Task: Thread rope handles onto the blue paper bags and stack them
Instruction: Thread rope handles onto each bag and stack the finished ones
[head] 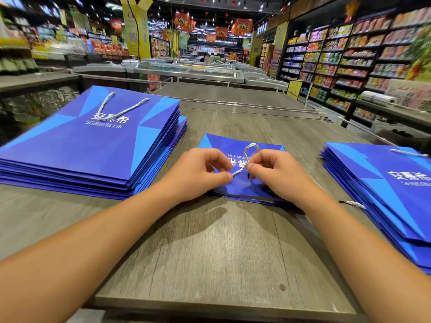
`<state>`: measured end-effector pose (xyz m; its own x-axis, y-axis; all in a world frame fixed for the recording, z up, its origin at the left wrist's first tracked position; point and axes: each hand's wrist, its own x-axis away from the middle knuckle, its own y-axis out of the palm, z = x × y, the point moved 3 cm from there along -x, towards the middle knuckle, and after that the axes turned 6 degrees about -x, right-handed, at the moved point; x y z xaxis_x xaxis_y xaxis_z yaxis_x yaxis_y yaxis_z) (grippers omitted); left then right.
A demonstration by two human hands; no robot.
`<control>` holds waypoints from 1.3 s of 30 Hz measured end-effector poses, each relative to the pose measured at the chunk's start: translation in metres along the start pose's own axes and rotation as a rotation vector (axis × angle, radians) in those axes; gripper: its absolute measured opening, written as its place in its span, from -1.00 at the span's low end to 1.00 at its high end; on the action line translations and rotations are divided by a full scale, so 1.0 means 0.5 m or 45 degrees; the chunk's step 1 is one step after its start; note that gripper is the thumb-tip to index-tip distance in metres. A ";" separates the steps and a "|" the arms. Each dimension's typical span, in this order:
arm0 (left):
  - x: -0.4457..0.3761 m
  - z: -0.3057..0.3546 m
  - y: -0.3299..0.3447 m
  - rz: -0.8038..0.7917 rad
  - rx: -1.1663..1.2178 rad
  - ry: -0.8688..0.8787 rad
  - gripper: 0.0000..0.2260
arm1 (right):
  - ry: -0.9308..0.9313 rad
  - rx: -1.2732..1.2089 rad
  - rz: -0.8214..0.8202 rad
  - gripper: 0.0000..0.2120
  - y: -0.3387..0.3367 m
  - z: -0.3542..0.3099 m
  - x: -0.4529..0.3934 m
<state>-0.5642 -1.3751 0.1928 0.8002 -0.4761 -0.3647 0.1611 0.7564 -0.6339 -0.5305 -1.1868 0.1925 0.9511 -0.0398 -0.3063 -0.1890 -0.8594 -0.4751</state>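
Both of our hands pinch the white rope handle (pixel 245 163) over the blue paper bag (pixel 242 185): our left hand (pixel 200 173) holds the rope's near tip between thumb and forefinger, and our right hand (pixel 275 173) has its grip clamped on the rope a little farther along, fingers curled in around it. Between and beyond the two grips the rope rises into a small loop that stands above the bag's printed face. Whether either end is already through a hole we cannot tell, since our fingers cover that spot.

That bag lies flat on the grey wood-grain counter (pixel 210 252), straight ahead of us, with its white lettering upside down from where we stand (so its open edge is the near one). Our right hand also rests on the bag's near right corner.

To our left sits a tall left stack (pixel 81 155) of flat blue bags, and the top one shows a white rope handle lying in a V across its upper part. To our right is the right stack (pixel 377 194), lower and fanned out a little, with a rope visible at its far edge. A loose rope piece (pixel 353 203) with a dark tip sticks out just beside that stack's near left side.

Beyond the counter stand glass-topped freezer chests (pixel 186 71), and stocked shop shelves (pixel 338 61) run along the right, all somewhat blurred.
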 end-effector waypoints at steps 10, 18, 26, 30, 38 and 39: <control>-0.001 -0.001 0.014 -0.145 -0.694 0.196 -0.74 | 0.144 0.028 -0.139 -0.87 -0.038 0.024 0.007; -0.007 -0.016 0.002 -0.136 -0.667 0.151 -0.77 | 0.199 0.208 -0.093 -0.88 -0.053 0.040 0.006; -0.010 -0.023 -0.004 -0.070 -0.542 0.100 -0.86 | 0.175 0.291 -0.078 -0.84 -0.055 0.035 0.007; -0.012 -0.024 -0.002 -0.025 -0.549 0.104 -0.85 | 0.201 0.231 -0.075 -0.85 -0.049 0.035 0.009; -0.017 -0.030 -0.010 0.088 -0.536 -0.005 -0.81 | 0.109 0.368 -0.189 -0.97 -0.050 -0.001 0.026; -0.017 -0.030 -0.011 0.101 -0.534 -0.006 -0.81 | 0.083 0.400 -0.165 -0.98 -0.051 -0.002 0.026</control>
<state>-0.5809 -1.3821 0.1892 0.8034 -0.4213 -0.4209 -0.1488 0.5423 -0.8269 -0.5131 -1.1661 0.2013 0.9839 0.0179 -0.1780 -0.1219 -0.6608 -0.7406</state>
